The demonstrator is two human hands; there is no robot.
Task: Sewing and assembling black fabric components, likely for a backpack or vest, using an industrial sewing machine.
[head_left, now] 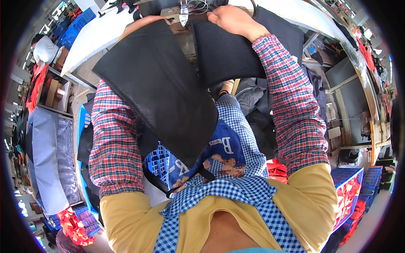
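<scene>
A smooth black fabric panel [164, 84] drapes over my left wrist and hangs down toward my lap. Behind its top edge, only a strip of my left hand [143, 22] shows near the sewing machine [184, 12], and its fingers are hidden. My right hand [236, 21] has its fingers curled closed on the upper edge of a black mesh fabric panel [225, 55], just right of the machine's needle area. That mesh panel hangs off the table's near edge. Between the two panels a narrow gap shows below the needle area.
White tabletops [99, 36] extend on both sides of the machine. Dark fabric pieces [253, 95] hang below on the right. A blue crate [82, 122] with black pieces stands at my left, and a crate of red pieces [348, 196] at my right. Another person [45, 49] sits at far left.
</scene>
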